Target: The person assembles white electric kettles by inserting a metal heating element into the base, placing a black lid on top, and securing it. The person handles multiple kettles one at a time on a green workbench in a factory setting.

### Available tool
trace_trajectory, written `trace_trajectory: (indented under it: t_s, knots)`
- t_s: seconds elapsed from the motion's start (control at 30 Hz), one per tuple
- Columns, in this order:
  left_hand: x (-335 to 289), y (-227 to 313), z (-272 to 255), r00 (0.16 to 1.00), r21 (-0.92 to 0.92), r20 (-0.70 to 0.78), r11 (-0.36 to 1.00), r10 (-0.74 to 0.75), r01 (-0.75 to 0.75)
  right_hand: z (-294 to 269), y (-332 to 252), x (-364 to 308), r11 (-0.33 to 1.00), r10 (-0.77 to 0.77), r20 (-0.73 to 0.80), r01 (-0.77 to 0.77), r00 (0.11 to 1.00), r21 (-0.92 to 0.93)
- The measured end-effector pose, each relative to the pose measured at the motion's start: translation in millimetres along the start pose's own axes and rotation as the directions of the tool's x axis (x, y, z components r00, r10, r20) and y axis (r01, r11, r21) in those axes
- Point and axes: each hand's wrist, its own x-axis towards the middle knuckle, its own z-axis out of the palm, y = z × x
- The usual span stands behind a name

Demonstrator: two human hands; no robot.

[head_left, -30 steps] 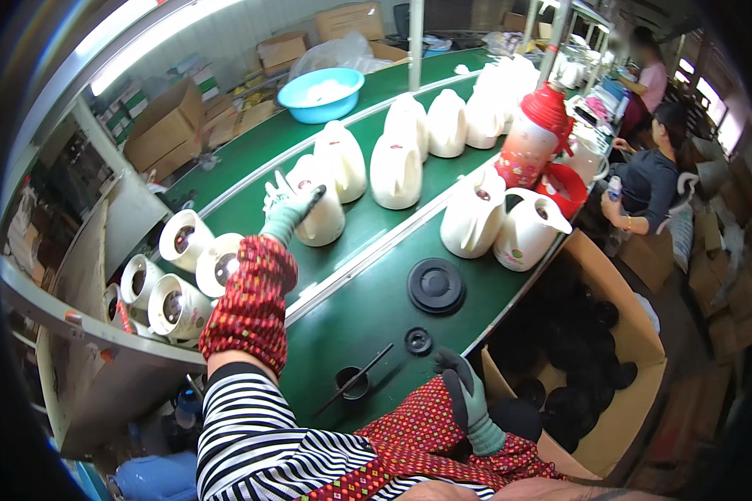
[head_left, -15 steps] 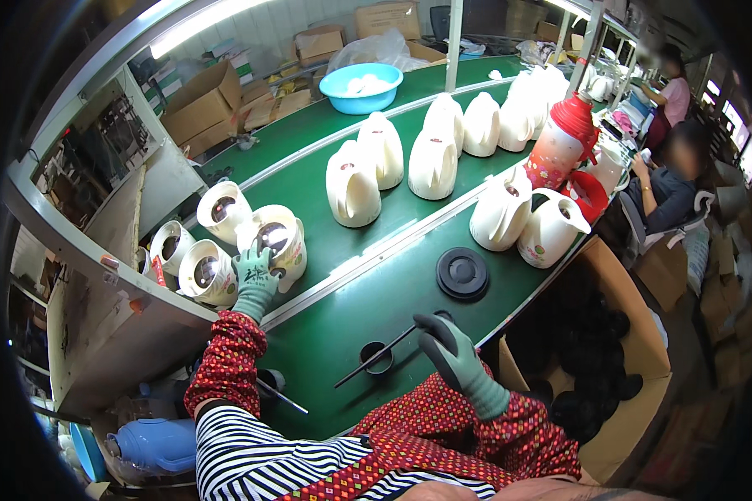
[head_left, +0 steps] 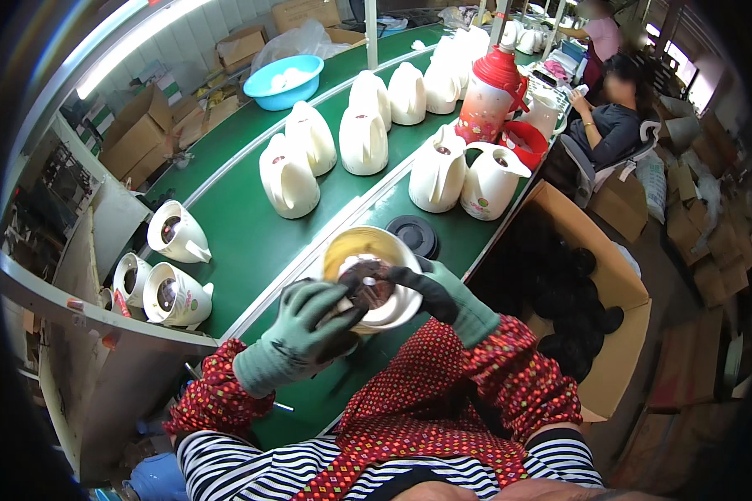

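A cream vacuum jug [head_left: 353, 243] is tipped over the near side of the green bench, its round open end turned toward me. Dark, shiny glass shows inside that opening. My left hand [head_left: 297, 334], in a grey-green glove with dark fingertips, is closed with bent fingers at the jug's lower left and across the dark part. On the right rim, my right hand [head_left: 453, 302] grips with dark-coated fingers. Motion blurs the fingertips slightly. Just behind the jug lies a round black lid [head_left: 412, 236].
Cream jugs [head_left: 178, 294] lie with open ends up at left; several more [head_left: 289, 175] stand along the belt. A red flowered flask [head_left: 486, 100] is beyond. At right, a cardboard box [head_left: 618, 334] holds black parts. Two people work at far right.
My left hand has brought a jug from the left group to in front of me. My right hand has left the dark rod and now grips the jug. The view has shifted right.
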Motion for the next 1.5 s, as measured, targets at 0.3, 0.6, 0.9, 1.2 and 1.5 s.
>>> trace_trajectory:
  t_s: [0.3,0.6,0.9,1.2,1.5]
  knots:
    - [-31,-33,120,0.804,-0.885,0.415,0.016,-0.426,0.465,-67,22,-78,0.980,-0.093,0.009,0.090,0.996,0.175]
    - [-59,-25,143,0.620,-0.718,0.555,-0.696,-0.555,0.020,-73,46,68,0.726,-0.328,0.066,0.297,0.942,-0.621]
    - [-79,-38,126,0.467,-0.734,0.491,-0.638,-0.735,-0.231,-107,66,188,-0.253,-0.230,-0.147,-0.205,0.962,-0.946]
    - [-61,-10,121,0.603,-0.766,0.460,-0.635,-0.652,-0.103,-34,15,4,0.298,-0.681,0.216,0.535,0.700,-0.791]
    - [-20,45,115,0.795,-0.867,0.430,-0.441,-0.428,0.232,-6,24,-134,0.335,-0.643,0.223,0.531,0.733,-0.779]
